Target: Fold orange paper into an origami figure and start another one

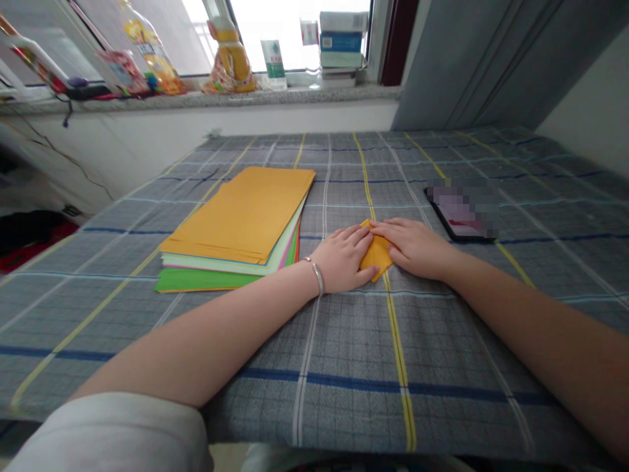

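On our left, a stack of coloured sheets (pixel 246 210), orange on top, lies on the cloth-covered desk (pixel 354 347), just beside our left forearm. Next comes our left hand (pixel 341 259) (a bracelet (pixel 318 275) circles the wrist), its fingers laid out flat and its thumb spread, pressing rather than gripping. Between our hands, down on the cloth, sits the folded orange paper (pixel 378 255), partly covered by both. At its right, our right hand (pixel 417 249) rests with fingers extended over the top corner and thumb apart at the edge; we see no firm pinch. We judge some folding done and a crease being flattened; how many folds remain, we cannot tell. Farther right, well apart, lies a phone (pixel 455 213).
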Demonstrator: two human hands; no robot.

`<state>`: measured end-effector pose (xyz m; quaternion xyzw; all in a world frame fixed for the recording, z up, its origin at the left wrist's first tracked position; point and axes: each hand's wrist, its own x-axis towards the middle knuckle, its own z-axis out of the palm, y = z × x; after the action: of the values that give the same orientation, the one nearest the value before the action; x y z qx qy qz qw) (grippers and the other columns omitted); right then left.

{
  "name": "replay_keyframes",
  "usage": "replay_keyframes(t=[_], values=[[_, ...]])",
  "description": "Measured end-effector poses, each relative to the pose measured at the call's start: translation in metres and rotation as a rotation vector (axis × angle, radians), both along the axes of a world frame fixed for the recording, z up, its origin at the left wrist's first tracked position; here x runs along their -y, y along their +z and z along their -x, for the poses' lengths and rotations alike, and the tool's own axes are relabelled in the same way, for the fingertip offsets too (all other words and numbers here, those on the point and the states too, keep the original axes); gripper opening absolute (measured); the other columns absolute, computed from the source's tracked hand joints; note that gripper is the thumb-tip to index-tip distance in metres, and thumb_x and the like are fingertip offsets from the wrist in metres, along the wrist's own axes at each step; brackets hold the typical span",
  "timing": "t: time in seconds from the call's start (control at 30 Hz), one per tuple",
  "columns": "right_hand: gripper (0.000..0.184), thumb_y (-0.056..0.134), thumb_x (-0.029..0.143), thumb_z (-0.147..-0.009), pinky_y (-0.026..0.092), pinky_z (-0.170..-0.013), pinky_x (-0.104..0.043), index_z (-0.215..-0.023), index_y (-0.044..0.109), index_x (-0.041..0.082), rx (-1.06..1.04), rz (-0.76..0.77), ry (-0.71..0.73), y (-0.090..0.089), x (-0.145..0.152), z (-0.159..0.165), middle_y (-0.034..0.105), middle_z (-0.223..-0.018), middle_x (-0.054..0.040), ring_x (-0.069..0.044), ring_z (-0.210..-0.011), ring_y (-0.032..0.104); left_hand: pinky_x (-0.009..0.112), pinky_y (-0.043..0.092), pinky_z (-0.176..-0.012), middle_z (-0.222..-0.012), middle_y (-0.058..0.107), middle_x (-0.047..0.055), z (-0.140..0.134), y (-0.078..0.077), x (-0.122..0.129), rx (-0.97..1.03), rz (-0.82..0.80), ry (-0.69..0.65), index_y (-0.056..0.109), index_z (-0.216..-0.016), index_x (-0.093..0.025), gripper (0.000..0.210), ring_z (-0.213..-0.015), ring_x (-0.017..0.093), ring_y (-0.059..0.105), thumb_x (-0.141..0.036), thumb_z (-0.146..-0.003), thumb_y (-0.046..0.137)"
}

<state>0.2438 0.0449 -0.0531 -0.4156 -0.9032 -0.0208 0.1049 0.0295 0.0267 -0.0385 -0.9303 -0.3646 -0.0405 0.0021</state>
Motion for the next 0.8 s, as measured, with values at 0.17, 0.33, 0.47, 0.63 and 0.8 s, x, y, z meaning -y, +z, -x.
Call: replay_keyframes(t=[0.17, 0.33, 0.47, 0.63, 0.8], values=[[0.057, 0.044, 0.018, -0.085, 0.046, -0.096, -0.047, -0.141, 0.052, 0.015, 0.054, -0.022, -0.029, 0.008, -0.001, 0.005, 0.061, -0.136, -0.0132, -0.03, -0.119, 0.057, 0.041, 0.032, -0.116, -0.146, 0.046, 0.021, 0.002, -0.001, -0.001, 0.039, -0.024, -0.011, 0.046, -0.139, -0.003, 0.064, -0.137, 0.03, 0.044, -0.049, -0.095, 0.043], [0.054, 0.042, 0.021, -0.087, 0.045, -0.096, -0.048, -0.139, 0.053, 0.012, 0.101, -0.038, -0.059, 0.008, -0.003, 0.012, 0.061, -0.136, -0.0151, -0.031, -0.123, 0.054, 0.044, 0.03, -0.116, -0.149, 0.043, 0.021, 0.003, -0.004, -0.002, 0.03, -0.009, -0.009, 0.045, -0.14, -0.004, 0.063, -0.14, 0.031, 0.04, -0.048, -0.096, 0.042], [0.056, 0.043, 0.027, -0.088, 0.044, -0.098, -0.05, -0.141, 0.051, 0.012, 0.091, -0.028, -0.127, 0.005, -0.005, 0.014, 0.061, -0.136, -0.0149, -0.033, -0.125, 0.052, 0.045, 0.027, -0.117, -0.156, 0.033, 0.021, 0.002, -0.004, -0.003, -0.009, 0.006, 0.003, 0.04, -0.145, -0.004, 0.066, -0.145, 0.032, 0.033, -0.051, -0.097, 0.038], [0.063, 0.048, 0.031, -0.086, 0.042, -0.101, -0.051, -0.145, 0.044, 0.01, -0.053, -0.015, -0.168, -0.001, -0.008, 0.01, 0.059, -0.139, -0.0146, -0.034, -0.126, 0.051, 0.045, 0.026, -0.117, -0.156, 0.034, 0.022, 0.002, -0.001, -0.002, -0.028, 0.01, 0.021, 0.043, -0.144, -0.005, 0.068, -0.144, 0.034, 0.032, -0.053, -0.096, 0.039], [0.039, 0.052, 0.033, -0.088, 0.046, -0.096, -0.049, -0.12, 0.066, 0.017, -0.273, -0.072, -0.241, -0.007, -0.017, -0.002, 0.072, -0.113, -0.0105, -0.03, -0.106, 0.061, 0.044, 0.031, -0.114, -0.154, 0.039, 0.018, 0.002, -0.001, -0.002, 0.021, -0.02, 0.033, 0.05, -0.138, -0.01, 0.063, -0.14, 0.031, 0.038, -0.055, -0.094, 0.042]])
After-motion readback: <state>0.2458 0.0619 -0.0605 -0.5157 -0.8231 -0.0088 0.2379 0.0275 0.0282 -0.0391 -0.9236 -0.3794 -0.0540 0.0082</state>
